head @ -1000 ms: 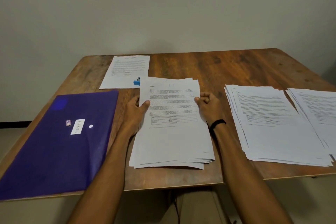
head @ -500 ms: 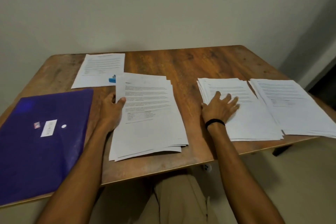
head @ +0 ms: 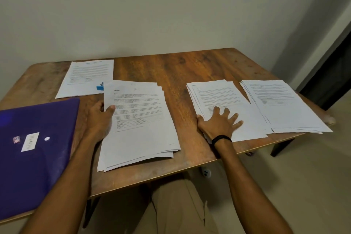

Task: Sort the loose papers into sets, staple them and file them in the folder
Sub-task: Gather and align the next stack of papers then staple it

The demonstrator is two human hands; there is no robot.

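- Brown wooden table [head: 180,74]: bears all items; 6 o'clock is the edge nearest the person.
- Purple plastic folder [head: 38,167]: lies flat and closed at 8 o'clock, with a white label on its cover.
- Centre stack of white printed sheets [head: 144,131]: at 6 o'clock, edges fanned unevenly.
- Far-right paper stack [head: 281,104]: at 3 o'clock, its left edge over the neighbouring stack.
- Middle-right paper stack [head: 218,95]: at 4 o'clock.
- Far-left printed sheets [head: 87,78]: at 10 o'clock, lying flat.
- Left hand [head: 98,119]: grips the centre stack's left edge, thumb on top, other fingers behind the edge.
- Right hand [head: 218,123]: fingers spread wide, palm down on the middle-right paper stack.
- Black wristband [head: 221,138]: on the right wrist.
- Small blue stapler [head: 100,87]: on the corner of the far-left printed sheets, partly hidden by the centre stack.
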